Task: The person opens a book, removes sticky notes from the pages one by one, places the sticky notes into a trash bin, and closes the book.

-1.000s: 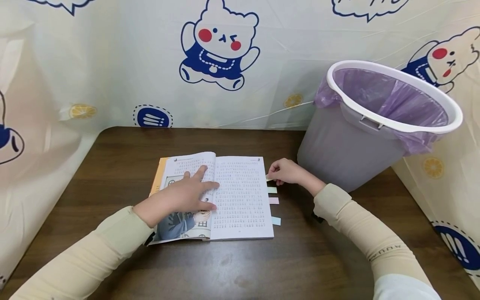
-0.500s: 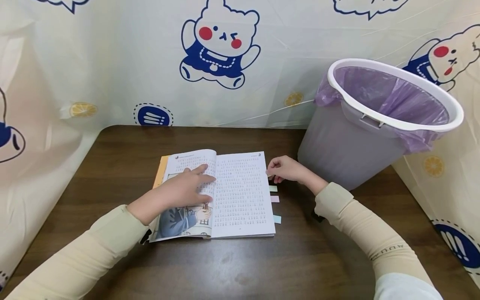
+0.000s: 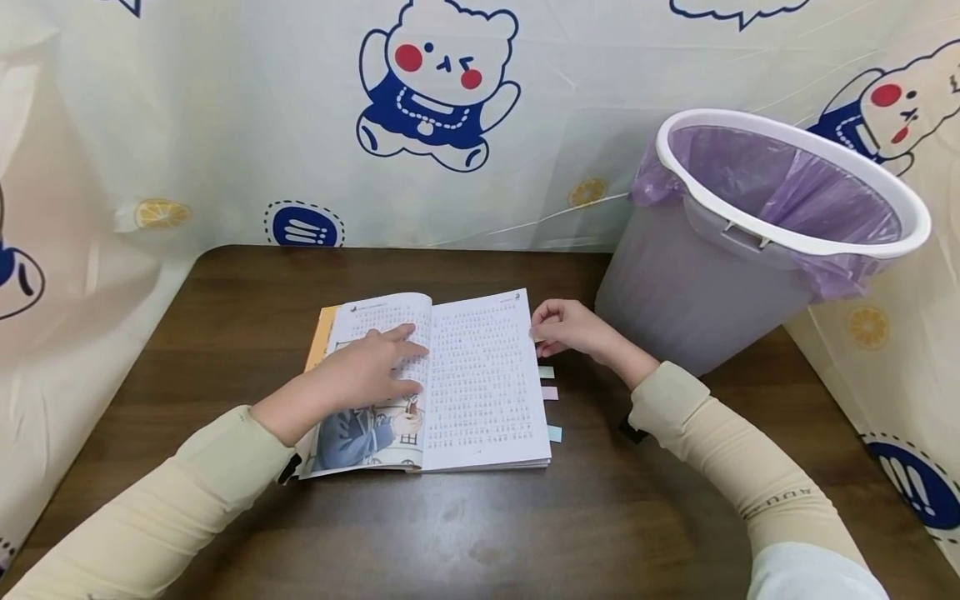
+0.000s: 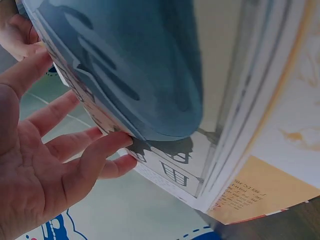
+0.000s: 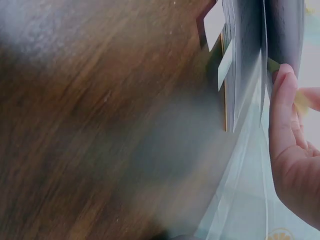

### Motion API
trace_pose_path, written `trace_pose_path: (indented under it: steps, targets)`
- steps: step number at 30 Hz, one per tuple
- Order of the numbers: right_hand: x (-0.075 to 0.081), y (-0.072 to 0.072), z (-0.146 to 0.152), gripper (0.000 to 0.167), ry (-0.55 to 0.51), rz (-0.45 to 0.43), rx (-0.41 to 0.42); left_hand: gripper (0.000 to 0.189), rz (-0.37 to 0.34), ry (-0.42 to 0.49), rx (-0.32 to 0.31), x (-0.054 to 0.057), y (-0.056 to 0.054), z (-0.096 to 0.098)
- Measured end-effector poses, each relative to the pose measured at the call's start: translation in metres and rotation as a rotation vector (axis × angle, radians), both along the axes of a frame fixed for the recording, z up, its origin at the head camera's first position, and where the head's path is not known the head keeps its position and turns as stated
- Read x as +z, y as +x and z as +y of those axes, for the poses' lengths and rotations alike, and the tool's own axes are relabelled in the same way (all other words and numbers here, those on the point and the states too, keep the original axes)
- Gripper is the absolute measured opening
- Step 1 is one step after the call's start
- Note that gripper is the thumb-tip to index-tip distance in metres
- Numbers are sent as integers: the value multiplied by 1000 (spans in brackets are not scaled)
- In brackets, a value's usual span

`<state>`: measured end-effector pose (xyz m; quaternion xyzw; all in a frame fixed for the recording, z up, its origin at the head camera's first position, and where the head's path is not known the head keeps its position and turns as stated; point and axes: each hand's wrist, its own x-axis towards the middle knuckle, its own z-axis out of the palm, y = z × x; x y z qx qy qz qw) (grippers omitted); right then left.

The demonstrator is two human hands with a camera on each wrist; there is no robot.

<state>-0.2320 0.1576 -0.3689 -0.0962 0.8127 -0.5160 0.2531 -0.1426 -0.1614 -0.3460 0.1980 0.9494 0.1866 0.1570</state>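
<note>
An open book point(image 3: 483, 392) lies on the table, with printed text on its right page and an illustration on its left page. My left hand point(image 3: 356, 379) rests on the left page, fingers spread. At the upper right edge of the right page, my right hand point(image 3: 573, 327) pinches a small yellowish sticky tab point(image 5: 302, 102) between thumb and fingers; the right page is lifted at that edge. Below that hand, a green tab point(image 3: 547, 372), a pink tab point(image 3: 550, 393) and a blue tab point(image 3: 555, 433) stick out from the book's side.
A grey bin point(image 3: 667, 283) with a white rim and a purple liner point(image 3: 787, 179) stands behind and right of my right hand. The brown wooden table point(image 3: 465, 542) is backed by a printed curtain point(image 3: 592, 92) on several sides.
The right hand has shifted slightly up in view, and the page edge by it has risen off the pages below. The left hand has slid a little left on its page.
</note>
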Motion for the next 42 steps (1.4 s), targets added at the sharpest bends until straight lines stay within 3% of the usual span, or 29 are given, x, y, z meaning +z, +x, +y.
trace_pose_path:
  steps: [7,14,19,25,30,37,42]
  targets:
    - [8,3,-5,23,-41,31,-3,43,45,33,22,9,-2,-2]
    - [25,6,-15,24,-66,101,29,34,68,129,116,17,-4,-5]
    - [37,10,-25,24,-26,188,77,27,124,221,135,19,-4,-7]
    - [52,13,-38,16,102,286,116,21,130,293,94,19,-4,-8]
    - [63,14,-53,14,172,330,148,23,39,305,31,20,-6,-9]
    - [77,15,-71,12,269,406,189,25,-58,315,-5,26,-10,-3]
    - [83,17,-83,10,347,486,208,24,-40,366,-24,33,-14,9]
